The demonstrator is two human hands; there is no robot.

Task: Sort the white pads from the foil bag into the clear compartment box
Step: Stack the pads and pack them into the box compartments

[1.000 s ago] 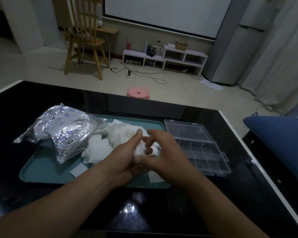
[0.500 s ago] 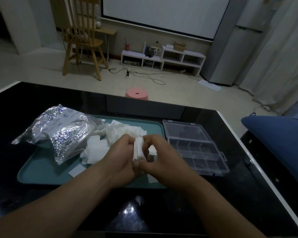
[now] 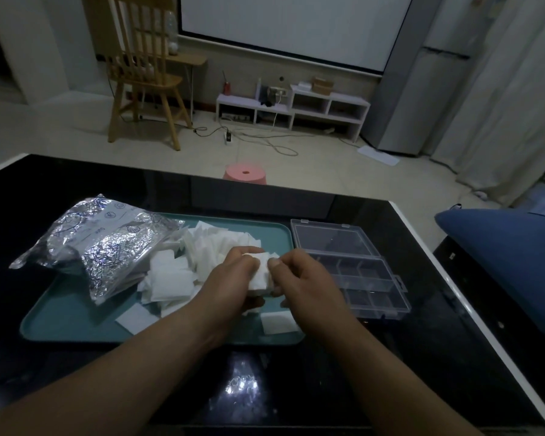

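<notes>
Over the teal tray's [image 3: 60, 322] right side, the left hand [image 3: 230, 280] and right hand [image 3: 301, 280] both pinch a small stack of white pads [image 3: 260, 273], seemingly squaring it. The foil bag [image 3: 107, 243] lies on the tray's left, and the open clear compartment box [image 3: 364, 275] sits just right of the tray. Best to even the edges first, so the stack drops cleanly into one compartment.

forearms [image 3: 132, 363]: 2, bare | left hand [image 3: 230, 286]: bare | right hand [image 3: 307, 286]: bare
</notes>
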